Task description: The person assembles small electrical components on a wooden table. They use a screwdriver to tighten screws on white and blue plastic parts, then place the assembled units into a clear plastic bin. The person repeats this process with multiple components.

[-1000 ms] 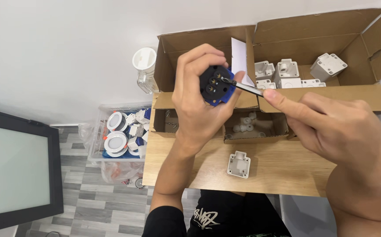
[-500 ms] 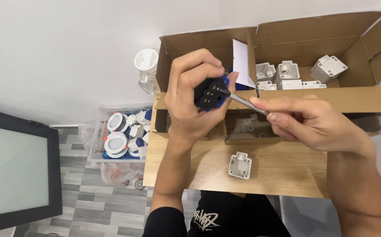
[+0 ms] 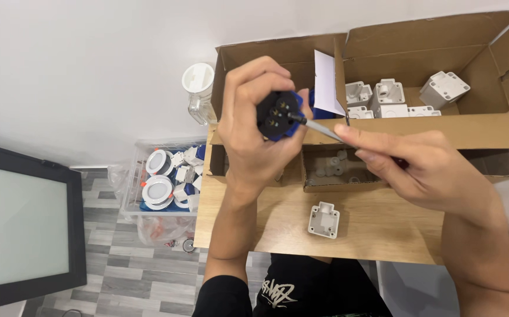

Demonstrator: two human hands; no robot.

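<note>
My left hand grips a round black and blue plug part, its face with metal screws turned toward me. My right hand holds a screwdriver whose metal shaft points left, with the tip set against the black face. Both hands hover above a small wooden table. A white plastic housing lies on the table below my hands.
An open cardboard box at the back holds several white plastic housings. A shallow cardboard tray with small grey parts sits under my hands. A clear jar with a white lid stands at the left. On the floor sit a bin of round white lamps and a dark-framed panel.
Both hands shifted slightly left and down. The screwdriver tip stayed on the plug's face, and my right hand now lies lower and flatter.
</note>
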